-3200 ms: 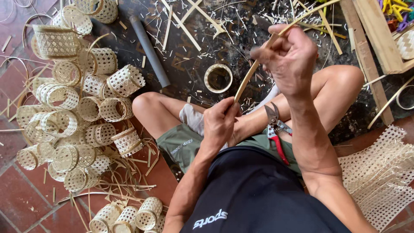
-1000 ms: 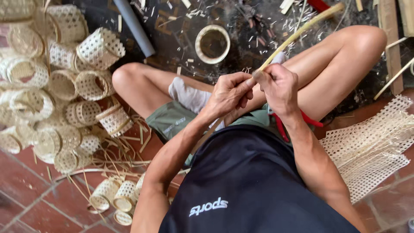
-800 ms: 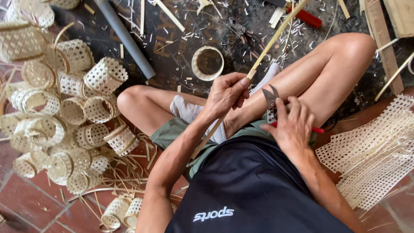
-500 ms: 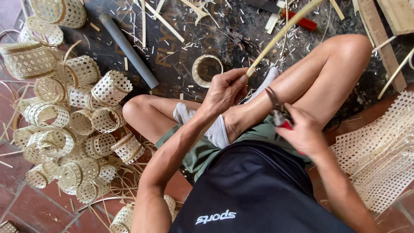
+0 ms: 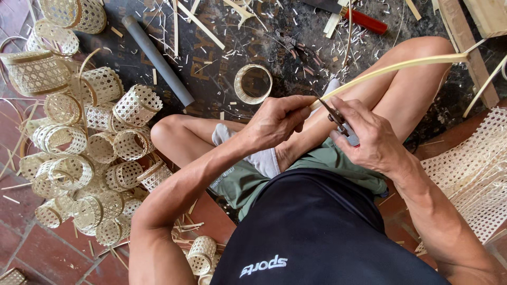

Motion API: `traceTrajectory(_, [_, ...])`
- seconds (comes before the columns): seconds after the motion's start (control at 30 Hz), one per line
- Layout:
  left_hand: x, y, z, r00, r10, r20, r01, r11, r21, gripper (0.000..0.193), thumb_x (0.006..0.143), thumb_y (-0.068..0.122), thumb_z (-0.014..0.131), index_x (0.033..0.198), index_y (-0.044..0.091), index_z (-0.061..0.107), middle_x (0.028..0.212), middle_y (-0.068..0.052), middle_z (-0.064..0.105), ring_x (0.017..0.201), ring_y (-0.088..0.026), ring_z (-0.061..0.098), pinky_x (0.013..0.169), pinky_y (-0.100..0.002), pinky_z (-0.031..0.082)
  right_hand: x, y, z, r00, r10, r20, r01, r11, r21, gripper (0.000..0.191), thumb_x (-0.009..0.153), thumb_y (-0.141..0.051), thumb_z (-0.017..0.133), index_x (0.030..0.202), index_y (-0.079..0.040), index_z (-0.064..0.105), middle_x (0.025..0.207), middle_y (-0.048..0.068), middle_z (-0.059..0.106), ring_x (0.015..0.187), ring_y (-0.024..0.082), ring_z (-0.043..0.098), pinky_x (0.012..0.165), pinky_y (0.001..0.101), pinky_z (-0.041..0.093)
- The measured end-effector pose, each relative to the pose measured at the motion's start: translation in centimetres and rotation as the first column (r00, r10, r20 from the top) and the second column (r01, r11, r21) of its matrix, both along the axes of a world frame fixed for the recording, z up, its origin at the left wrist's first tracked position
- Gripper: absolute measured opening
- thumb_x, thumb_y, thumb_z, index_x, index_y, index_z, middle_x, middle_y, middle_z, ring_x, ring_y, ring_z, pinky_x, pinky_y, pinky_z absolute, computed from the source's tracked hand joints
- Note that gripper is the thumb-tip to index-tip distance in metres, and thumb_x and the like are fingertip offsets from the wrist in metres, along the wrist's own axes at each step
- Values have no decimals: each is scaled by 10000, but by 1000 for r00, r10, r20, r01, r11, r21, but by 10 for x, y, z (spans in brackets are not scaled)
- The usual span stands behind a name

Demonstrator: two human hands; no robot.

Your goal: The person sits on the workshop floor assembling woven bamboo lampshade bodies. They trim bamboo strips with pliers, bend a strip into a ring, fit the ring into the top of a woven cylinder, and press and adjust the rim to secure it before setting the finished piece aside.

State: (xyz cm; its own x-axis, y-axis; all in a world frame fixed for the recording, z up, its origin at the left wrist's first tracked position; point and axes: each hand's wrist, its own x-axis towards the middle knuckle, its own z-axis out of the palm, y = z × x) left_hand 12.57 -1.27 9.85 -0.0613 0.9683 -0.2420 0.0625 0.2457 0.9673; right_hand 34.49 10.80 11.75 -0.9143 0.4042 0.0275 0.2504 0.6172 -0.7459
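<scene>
Bamboo is what you have in your hands here. From the head camera, your left hand [image 5: 277,122] pinches the near end of a long pale bamboo strip [image 5: 391,68]. The strip bends up and away over your bare knee [image 5: 422,58], toward the right edge of the picture. Your right hand [image 5: 372,140] is closed around small cutters [image 5: 338,119], and their tip sits right at the strip, just beside your left fingers [image 5: 301,103].

Watch out: the blades are very near those fingers, so a slip could nick them. The strip is bent like a spring, so it could snap back if your pinch gets loose. Your leg lies right under the cutters too.

Both arms are bent, with your hands close together above your lap. Woven baskets [image 5: 95,132] are piled on the floor to your left.
</scene>
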Motion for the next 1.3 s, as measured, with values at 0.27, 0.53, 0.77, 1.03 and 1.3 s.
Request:
traceTrajectory(0.27, [-8, 10, -4, 990, -72, 122, 83, 993, -83, 312, 1065, 178, 567, 1313, 25, 679, 706, 6, 610, 600, -41, 544, 515, -248, 477, -3, -4, -16, 996, -90, 1, 90, 996, -20, 440, 851, -24, 704, 1270, 32, 585, 915, 146, 638, 740, 274, 673, 672, 389, 551])
traceTrajectory(0.53, [-9, 29, -27, 937, -106, 334, 176, 966, -189, 305, 1071, 178, 559, 1293, 8, 682, 716, 24, 582, 564, -33, 488, 491, -227, 431, 4, -7, -32, 981, -196, 10, 196, 980, -21, 228, 858, -30, 698, 1073, 24, 643, 848, 136, 641, 716, 282, 655, 659, 393, 527])
traceTrajectory(0.77, [-4, 33, -15, 957, -147, 249, 190, 969, -159, 306, 1050, 177, 573, 1288, 13, 673, 709, 28, 597, 563, -33, 507, 490, -225, 444, 12, -18, -16, 959, -281, 36, 283, 949, -136, 323, 874, -130, 743, 1133, 24, 625, 862, 141, 643, 748, 285, 668, 680, 392, 533])
traceTrajectory(1.03, [-23, 36, -13, 925, -116, 361, 197, 960, -197, 313, 1068, 193, 576, 1292, 2, 683, 717, 37, 579, 595, -26, 499, 505, -219, 407, -2, -8, -41, 932, -361, 38, 355, 884, -303, 173, 962, -157, 708, 914, -28, 604, 687, 89, 659, 598, 239, 692, 578, 358, 531])
traceTrajectory(1.3, [-74, 68, -6, 997, 59, -49, -63, 995, -80, 212, 1034, 198, 626, 1092, 8, 700, 727, -28, 681, 560, -80, 656, 415, -235, 474, 23, -10, -34, 825, -420, 379, 214, 852, 478, 645, 799, -274, 830, 1316, 1, 560, 989, 193, 638, 938, 358, 643, 794, 515, 508])
